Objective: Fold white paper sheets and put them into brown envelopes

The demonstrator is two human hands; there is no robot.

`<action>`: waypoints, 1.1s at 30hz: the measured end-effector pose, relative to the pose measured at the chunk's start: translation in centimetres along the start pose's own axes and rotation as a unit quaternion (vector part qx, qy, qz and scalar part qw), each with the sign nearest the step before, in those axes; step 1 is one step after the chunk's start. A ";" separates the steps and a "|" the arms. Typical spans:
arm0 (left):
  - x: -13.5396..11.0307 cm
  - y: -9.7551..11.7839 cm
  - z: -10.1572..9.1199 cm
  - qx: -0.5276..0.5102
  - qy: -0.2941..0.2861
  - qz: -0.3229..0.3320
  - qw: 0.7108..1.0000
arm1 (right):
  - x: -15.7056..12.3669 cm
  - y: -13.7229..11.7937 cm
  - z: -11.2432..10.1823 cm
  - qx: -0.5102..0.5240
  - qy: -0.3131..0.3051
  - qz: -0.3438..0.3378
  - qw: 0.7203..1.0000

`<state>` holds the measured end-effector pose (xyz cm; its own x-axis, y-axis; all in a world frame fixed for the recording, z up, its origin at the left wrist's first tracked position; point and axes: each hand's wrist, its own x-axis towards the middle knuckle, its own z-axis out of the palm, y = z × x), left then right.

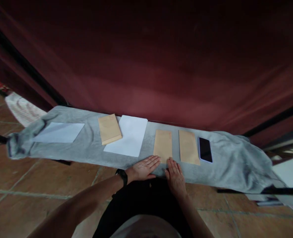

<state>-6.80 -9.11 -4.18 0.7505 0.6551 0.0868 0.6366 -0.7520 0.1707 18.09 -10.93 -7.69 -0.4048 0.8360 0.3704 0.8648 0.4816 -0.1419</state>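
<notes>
Both my hands lie flat, fingers stretched out, at the near edge of a narrow table covered by a grey cloth [87, 150]. My left hand [144, 168] and my right hand [174, 175] rest just below a brown envelope [163, 144], their fingertips touching its near edge. Neither hand holds anything. A second brown envelope [188, 147] lies to its right, and a dark phone [205, 149] beside that. A black band sits on my left wrist.
Further left lie a white sheet [129, 137] with a stack of brown envelopes [109, 129] overlapping it, and another white sheet [58, 132]. A dark red curtain [161, 66] hangs behind. Terracotta floor tiles [24, 185] show below; white paper [291, 172] lies at right.
</notes>
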 end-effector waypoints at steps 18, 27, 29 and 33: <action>0.6 -0.5 -0.2 0.012 0.004 -0.006 1.000 | 9.7 1.3 3.0 -0.009 -0.029 0.074 0.997; 0.4 -1.0 0.3 0.000 0.014 -0.004 1.000 | 15.0 2.8 4.8 -0.008 -0.040 0.125 0.991; 0.4 -0.9 0.1 -0.009 0.017 -0.005 1.000 | 15.5 2.9 5.0 -0.011 -0.042 0.130 0.991; 0.4 -0.8 -0.2 -0.017 0.019 -0.008 1.000 | 15.8 2.9 5.0 -0.011 -0.033 0.133 0.991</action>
<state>-7.02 -8.20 -4.08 0.7323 0.6704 0.1198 0.6424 -0.7384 0.2054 12.76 4.98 -6.88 -0.1806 0.9482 0.2615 0.9494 0.2375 -0.2053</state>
